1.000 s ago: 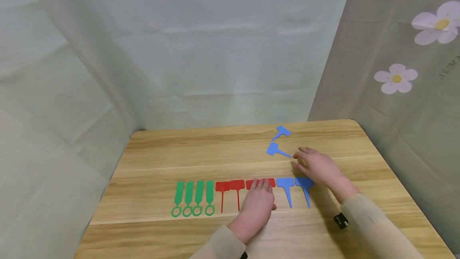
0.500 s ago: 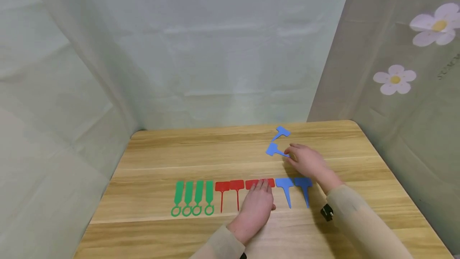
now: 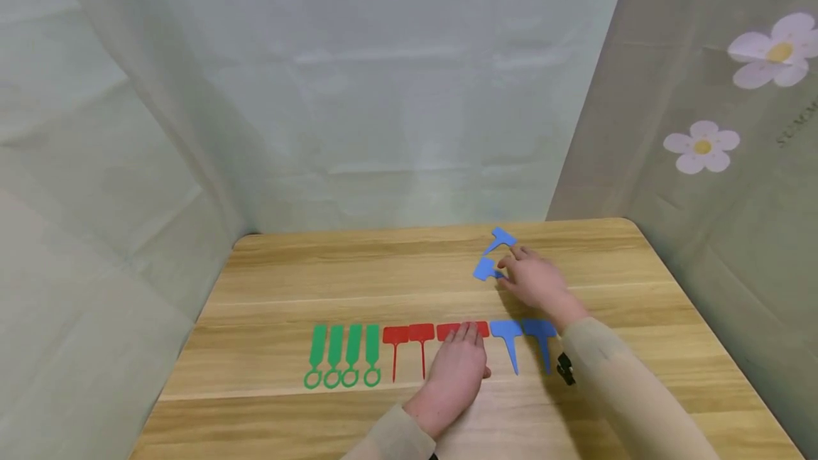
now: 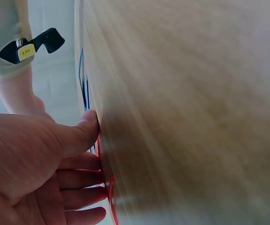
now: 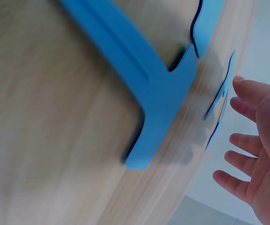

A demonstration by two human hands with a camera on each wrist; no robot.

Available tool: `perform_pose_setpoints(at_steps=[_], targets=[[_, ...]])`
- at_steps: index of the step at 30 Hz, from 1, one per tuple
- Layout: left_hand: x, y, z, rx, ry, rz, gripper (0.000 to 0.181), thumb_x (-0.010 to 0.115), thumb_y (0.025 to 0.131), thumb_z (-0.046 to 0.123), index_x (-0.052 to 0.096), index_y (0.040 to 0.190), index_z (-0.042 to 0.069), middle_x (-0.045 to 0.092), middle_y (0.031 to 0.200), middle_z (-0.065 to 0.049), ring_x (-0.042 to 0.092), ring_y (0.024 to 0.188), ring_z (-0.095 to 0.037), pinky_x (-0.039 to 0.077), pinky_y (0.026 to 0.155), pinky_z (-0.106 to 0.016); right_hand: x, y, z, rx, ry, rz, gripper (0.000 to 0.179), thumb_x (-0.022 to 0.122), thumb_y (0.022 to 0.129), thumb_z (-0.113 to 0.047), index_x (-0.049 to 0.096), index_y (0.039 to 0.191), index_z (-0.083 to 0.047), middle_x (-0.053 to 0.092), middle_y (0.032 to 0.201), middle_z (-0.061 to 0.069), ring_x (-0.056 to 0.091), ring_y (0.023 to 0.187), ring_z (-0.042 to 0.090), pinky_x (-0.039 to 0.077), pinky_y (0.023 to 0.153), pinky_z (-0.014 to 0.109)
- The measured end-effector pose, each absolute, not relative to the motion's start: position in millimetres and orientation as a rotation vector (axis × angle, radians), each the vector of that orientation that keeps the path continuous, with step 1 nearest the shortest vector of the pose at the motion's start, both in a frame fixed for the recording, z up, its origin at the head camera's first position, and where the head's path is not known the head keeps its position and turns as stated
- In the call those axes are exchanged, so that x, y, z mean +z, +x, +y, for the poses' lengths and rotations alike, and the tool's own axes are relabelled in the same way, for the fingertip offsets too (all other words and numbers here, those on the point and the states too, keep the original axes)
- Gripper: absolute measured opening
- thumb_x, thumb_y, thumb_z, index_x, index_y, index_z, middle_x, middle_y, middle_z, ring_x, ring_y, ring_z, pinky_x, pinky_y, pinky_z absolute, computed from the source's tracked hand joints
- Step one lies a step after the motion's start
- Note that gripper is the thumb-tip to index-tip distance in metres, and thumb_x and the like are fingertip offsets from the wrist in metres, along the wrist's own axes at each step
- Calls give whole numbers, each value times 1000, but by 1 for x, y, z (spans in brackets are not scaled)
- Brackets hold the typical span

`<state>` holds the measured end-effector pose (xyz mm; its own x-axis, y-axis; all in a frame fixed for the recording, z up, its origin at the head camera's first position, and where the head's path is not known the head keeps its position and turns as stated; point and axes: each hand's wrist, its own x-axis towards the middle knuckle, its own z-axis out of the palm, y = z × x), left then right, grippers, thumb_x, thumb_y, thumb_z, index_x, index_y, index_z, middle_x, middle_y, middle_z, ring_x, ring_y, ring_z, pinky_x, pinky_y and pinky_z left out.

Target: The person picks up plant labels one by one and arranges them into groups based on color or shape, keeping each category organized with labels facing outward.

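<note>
My left hand (image 3: 456, 369) lies with straight fingers across two red T-shaped plant labels (image 3: 447, 332), hiding their stems. In the left wrist view its fingertips rest at the red edges. Farther back, my right hand (image 3: 537, 281) reaches over the table with fingers spread, holding nothing. Its thumb and index finger overlap the stem of a blue T-shaped plant label (image 3: 484, 269) in the head view. Just behind lies another blue label (image 3: 503, 236), slanted, near the fingertips. Two more blue labels (image 3: 507, 330) lie side by side right of the red ones.
Two uncovered red labels (image 3: 395, 334) continue the row leftward, followed by several green strips with ring ends (image 3: 335, 346). The wooden table (image 3: 268, 410) ends at a pale fabric wall (image 3: 409, 91). A black wrist mount (image 3: 565, 369) sits under the right sleeve.
My right hand has moved left and slightly farther back, from beside the nearer loose blue label's tip to over its stem. The left hand has stayed on the red labels.
</note>
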<state>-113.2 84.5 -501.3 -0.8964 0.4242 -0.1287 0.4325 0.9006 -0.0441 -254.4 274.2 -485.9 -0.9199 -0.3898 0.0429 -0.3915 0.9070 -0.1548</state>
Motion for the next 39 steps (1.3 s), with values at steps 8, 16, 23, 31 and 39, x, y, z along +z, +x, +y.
perform_pose_setpoints(at_steps=[8, 16, 23, 31, 39], targets=[[-500, -111, 84, -157, 693, 2975, 60, 78, 98, 45, 68, 145, 10, 61, 154, -5, 56, 143, -20, 49, 115, -37, -489, -267, 258, 305, 576, -3122, 48, 70, 104, -42, 67, 142, -12, 44, 163, 25, 36, 152, 53, 37, 115, 72], [-499, -109, 87, -202, 688, 2985, 61, 76, 99, 47, 67, 146, 9, 61, 153, -4, 56, 142, -18, 48, 115, -35, -487, -272, 248, 354, 470, -3173, 63, 72, 102, -49, 61, 149, -10, 41, 164, 27, 30, 154, 52, 38, 114, 74], [-499, -111, 87, -239, 691, 2985, 61, 75, 100, 48, 66, 147, 10, 61, 153, -4, 55, 143, -18, 48, 115, -34, -487, -275, 242, 328, 450, -3225, 74, 71, 100, -54, 57, 154, -6, 33, 167, 31, 23, 157, 54, 35, 116, 74], [-500, -111, 86, -220, 681, 2981, 60, 75, 99, 47, 67, 146, 10, 61, 153, -3, 55, 142, -18, 48, 115, -35, -487, -276, 236, 326, 400, -3239, 69, 75, 99, -49, 60, 151, -6, 33, 167, 29, 19, 158, 52, 35, 116, 74], [-501, -113, 87, -203, 663, 2958, 60, 74, 100, 48, 67, 147, 11, 60, 155, -3, 54, 144, -18, 47, 116, -36, -487, -279, 235, 493, 368, -3231, 59, 81, 97, -40, 67, 142, -4, 36, 165, 31, 15, 157, 56, 34, 115, 76]])
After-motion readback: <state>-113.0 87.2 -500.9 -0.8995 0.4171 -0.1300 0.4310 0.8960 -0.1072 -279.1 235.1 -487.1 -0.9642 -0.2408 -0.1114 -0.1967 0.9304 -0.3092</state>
